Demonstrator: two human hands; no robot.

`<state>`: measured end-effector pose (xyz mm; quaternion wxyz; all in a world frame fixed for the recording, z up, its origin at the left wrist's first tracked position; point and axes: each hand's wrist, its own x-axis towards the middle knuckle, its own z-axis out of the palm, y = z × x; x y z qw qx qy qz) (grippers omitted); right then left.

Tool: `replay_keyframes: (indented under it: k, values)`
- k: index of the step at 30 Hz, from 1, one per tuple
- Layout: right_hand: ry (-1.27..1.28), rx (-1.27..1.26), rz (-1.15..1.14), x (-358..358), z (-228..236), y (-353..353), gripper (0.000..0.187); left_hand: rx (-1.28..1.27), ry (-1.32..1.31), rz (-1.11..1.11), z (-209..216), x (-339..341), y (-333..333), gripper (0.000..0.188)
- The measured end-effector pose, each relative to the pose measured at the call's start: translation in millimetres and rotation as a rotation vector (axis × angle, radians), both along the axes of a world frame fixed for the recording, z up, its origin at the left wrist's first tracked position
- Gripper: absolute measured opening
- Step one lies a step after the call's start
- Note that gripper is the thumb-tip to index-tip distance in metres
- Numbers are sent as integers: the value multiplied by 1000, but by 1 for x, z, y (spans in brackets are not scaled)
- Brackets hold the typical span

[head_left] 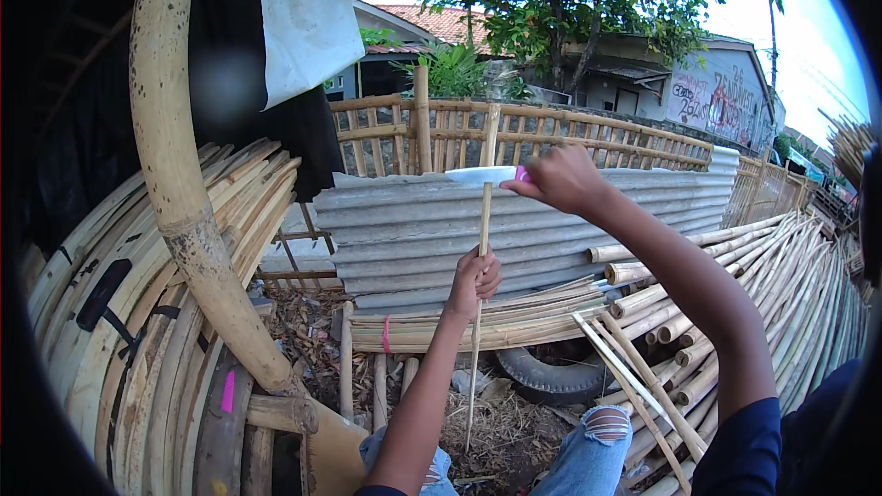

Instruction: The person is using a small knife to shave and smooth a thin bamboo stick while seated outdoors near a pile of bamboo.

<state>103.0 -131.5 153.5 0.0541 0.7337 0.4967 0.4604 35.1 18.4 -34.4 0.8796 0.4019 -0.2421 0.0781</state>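
My left hand is closed around a narrow bamboo strip, held upright in front of me with its lower end down by the ground litter. In my raised right hand is a knife with a pink-and-white handle. Its pale blade points left and lies level across the strip, well above my left fist. Above the blade stands a light upright piece; I cannot tell whether it belongs to the strip or to the fence behind.
Corrugated sheeting and a bamboo fence stand ahead. Bundled strips lie above a tyre. Bamboo poles are piled right. At left, a thick bamboo post rises beside stacked slats.
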Motion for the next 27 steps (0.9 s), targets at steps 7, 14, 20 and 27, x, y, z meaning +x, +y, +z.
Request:
replay_keyframes:
  k: [7,14,20,27]
  values:
    - [304,718,-253,54,94,-68,71,20,-23,-4,-1,-4,-6,19]
    - [254,-32,37,-42,-27,-24,59,86,14,300,-4,3,-3,18]
    - [276,106,-118,-20,-17,-14,62,176,6,336,2,-2,-24,16]
    - [479,480,-36,-22,17,-26,62,176,-13,347,-2,-6,-27,15]
